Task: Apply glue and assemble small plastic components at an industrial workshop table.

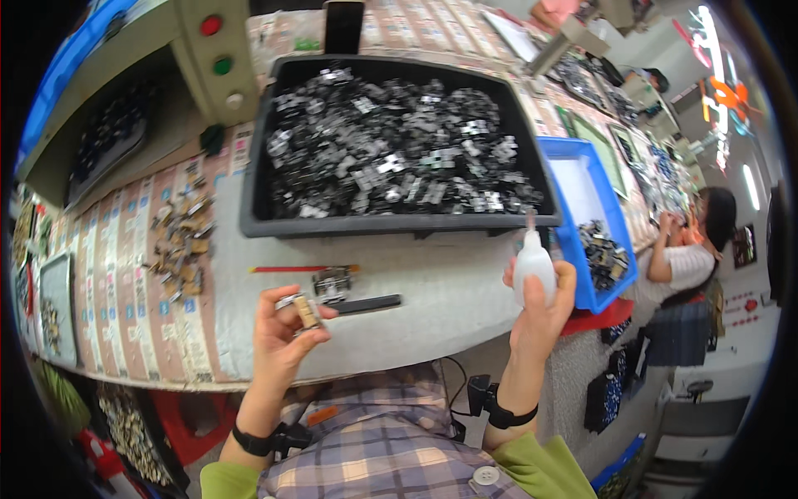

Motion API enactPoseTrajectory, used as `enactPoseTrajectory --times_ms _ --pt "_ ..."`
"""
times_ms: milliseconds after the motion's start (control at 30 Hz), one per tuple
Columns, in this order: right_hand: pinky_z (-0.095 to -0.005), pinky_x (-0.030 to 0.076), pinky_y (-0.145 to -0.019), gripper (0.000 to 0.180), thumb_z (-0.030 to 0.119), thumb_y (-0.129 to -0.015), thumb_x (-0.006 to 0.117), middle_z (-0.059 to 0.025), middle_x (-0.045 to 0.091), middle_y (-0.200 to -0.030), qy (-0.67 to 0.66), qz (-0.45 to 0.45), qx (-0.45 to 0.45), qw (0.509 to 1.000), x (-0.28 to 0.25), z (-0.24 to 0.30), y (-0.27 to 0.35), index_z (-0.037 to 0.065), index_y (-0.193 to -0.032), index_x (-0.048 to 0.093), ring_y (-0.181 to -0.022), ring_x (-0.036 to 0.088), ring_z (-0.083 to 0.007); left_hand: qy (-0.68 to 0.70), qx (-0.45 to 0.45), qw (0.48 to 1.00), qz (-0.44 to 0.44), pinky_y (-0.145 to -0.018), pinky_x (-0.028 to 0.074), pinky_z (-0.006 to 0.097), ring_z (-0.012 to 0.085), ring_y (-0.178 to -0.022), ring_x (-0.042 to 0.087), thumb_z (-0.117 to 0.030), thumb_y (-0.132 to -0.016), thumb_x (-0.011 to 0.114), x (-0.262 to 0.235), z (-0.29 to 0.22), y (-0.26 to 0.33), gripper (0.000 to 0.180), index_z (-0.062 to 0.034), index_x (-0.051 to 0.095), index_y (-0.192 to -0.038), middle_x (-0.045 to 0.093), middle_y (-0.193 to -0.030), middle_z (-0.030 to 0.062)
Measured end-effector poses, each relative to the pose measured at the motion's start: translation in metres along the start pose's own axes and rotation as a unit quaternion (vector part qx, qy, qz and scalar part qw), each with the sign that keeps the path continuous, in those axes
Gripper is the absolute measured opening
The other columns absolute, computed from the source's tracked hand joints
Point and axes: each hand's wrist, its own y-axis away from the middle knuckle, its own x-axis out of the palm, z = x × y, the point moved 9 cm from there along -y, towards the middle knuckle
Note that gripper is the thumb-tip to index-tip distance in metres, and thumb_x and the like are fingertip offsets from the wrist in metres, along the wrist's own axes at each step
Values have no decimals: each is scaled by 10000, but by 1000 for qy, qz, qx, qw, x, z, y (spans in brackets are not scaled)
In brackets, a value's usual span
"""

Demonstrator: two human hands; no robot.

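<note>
Pinched on the left, clasped on the right

Our left hand (pixel 284 339) pinches a small silver-and-tan block (pixel 307 313) between thumb and fingers, over the pale surface (pixel 453 308). Our right hand (pixel 544 312) wraps an upright white plastic squeeze bottle (pixel 534 264), thumb against it. Beyond stands a black rectangular plastic bin (pixel 399 224) of silver metal parts (pixel 391 158).

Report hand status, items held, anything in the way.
Left hand pinching small tan-and-silver part. Right hand gripping white squeeze bottle. Black stick close by left hand, not blocking.
</note>
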Motion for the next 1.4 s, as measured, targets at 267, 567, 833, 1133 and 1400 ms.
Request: enactPoseTrajectory --times_ms 267,567,833,1133,1400 --pt "-270 410 -827 368 -2 -781 562 -128 538 -1052 140 -50 41 988 -74 -78 -21 -38 -1108 399 -952 528 -162 30 -16 999 14 -638 468 242 143 -679 574 -37 -730 647 1 8 -6 504 -65 344 -1132 603 -875 171" --pt "-285 446 -742 332 18 -732 618 -108 572 -977 415 -14 -227 881 27 72 -29 -2 -1045 510 -818 570 -199 32 -21 999 -3 -596 450 226 136 -614 558 -110 -733 662 2 2 -15 508 -64 356 -1136 604 -830 149" --pt "-363 457 -723 312 199 -688 645 -135 589 -849 547 275 -69 787 141 -35 -87 54 -950 554 -845 570 -291 33 3 999 6 -594 449 228 136 -609 556 -102 -735 658 -8 -11 -8 508 -66 348 -1137 605 -822 151" --pt "-219 433 -507 295 22 -716 579 -38 518 -617 304 234 50 922 108 -26 -91 14 -1009 542 -537 571 -108 59 -10 997 42 -646 458 242 135 -677 566 17 -760 595 -17 -15 -5 477 -72 309 -1131 601 -870 185" --pt "-218 473 -670 391 -56 -775 520 -76 526 -983 -12 374 196 907 143 -10 31 -6 -1153 435 -764 546 -94 68 2 995 78 -658 482 262 170 -722 594 -31 -755 622 19 -33 -13 506 -70 306 -1149 597 -865 172"
